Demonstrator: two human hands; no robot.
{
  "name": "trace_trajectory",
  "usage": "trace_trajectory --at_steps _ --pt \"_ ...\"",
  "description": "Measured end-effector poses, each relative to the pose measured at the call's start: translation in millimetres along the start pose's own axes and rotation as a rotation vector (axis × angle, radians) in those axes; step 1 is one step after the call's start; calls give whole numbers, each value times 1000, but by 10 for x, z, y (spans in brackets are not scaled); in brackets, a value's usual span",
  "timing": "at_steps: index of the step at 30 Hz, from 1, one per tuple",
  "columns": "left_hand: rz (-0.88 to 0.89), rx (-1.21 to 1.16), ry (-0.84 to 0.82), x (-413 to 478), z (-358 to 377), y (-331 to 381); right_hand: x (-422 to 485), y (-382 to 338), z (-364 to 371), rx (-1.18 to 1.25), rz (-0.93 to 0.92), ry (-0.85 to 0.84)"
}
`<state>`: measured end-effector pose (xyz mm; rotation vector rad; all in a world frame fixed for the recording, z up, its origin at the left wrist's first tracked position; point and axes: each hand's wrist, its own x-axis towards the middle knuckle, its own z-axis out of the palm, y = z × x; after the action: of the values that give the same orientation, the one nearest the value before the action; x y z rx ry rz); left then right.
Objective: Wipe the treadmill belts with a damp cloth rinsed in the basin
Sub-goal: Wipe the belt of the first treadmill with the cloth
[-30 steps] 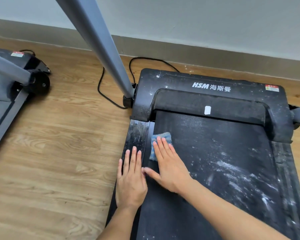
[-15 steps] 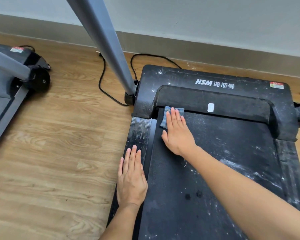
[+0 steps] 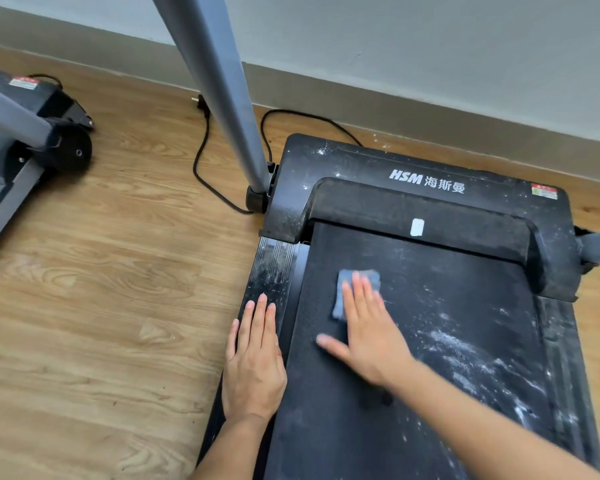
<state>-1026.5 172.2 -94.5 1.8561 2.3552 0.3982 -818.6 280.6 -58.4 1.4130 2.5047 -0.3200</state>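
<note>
We press the small blue-grey cloth (image 3: 343, 296) onto the black rubber treadmill belt (image 3: 430, 292) under our flat, spread right hand (image 3: 371, 341) — it has drawn back toward us. Our left hand (image 3: 253, 362) lies flat alongside; the white dust (image 3: 465, 355) to the right is still to wipe.

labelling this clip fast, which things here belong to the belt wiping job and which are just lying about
In the job: blue cloth, treadmill belt, right hand pressing the cloth flat, left hand resting on the side rail.
Lying about: power cord, second treadmill at left, grey upright post.
</note>
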Motion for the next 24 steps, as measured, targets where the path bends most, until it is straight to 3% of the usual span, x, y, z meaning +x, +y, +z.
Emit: trace_trajectory --at_steps 2,5,9,12,16,19,22,24 --pt "2 14 -1 -4 -7 3 503 185 -232 41 111 -61" --pt "9 23 0 2 2 -1 754 302 -369 1 129 -91" --pt "12 15 18 3 2 13 -4 238 -236 -25 -113 -211" --pt "8 20 31 0 3 18 -952 124 72 -132 -358 -185" --pt "1 23 47 0 13 17 -1093 199 238 -194 -421 -202" --pt "6 37 52 0 19 26 -401 426 71 -127 -247 -56" --pt "15 47 54 -5 12 24 231 575 -212 -9 7 -76" --pt "19 53 52 -2 17 18 417 617 -320 31 65 -92"
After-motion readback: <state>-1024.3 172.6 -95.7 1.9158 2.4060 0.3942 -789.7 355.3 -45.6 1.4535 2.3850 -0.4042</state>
